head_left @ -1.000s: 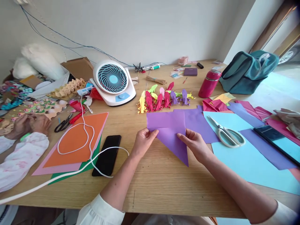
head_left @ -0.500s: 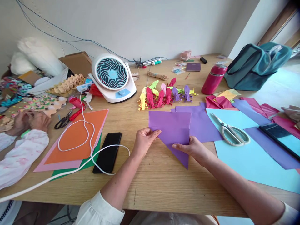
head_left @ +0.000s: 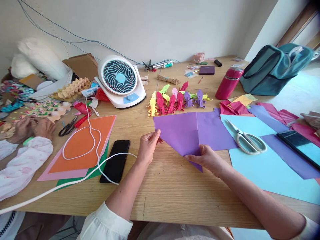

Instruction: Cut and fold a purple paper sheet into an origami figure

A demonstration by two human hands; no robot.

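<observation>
Your left hand [head_left: 148, 146] and right hand [head_left: 208, 160] pinch one purple sheet [head_left: 178, 128].
Both grips clamp its edges, one black phone [head_left: 116, 170] to their left, one pair of scissors [head_left: 242, 134] right.

1. A paper sheet [head_left: 178, 128] is hanging between the left grip [head_left: 148, 145] and the right grip [head_left: 208, 159], above the middle of the tabletop [head_left: 162, 193].
2. Behind it, paper figures [head_left: 160, 102] are standing clustered, with a stick bundle [head_left: 168, 79] lying behind them.
3. A desk fan [head_left: 121, 78] is standing left of the figures.
4. Left of the left grip, a smartphone [head_left: 116, 156] is lying just right of a paper stack [head_left: 81, 138]; a cable [head_left: 25, 204] is crossing both.
5. Left of that stack, a co-worker's hands [head_left: 42, 128] are resting.
6. Right of the right grip, scissors [head_left: 250, 143] are lying on a large sheet [head_left: 257, 171], with a tablet [head_left: 300, 143] lying farther right.
7. Behind the scissors, a bottle [head_left: 229, 82] is standing left of a bag [head_left: 271, 71].
</observation>
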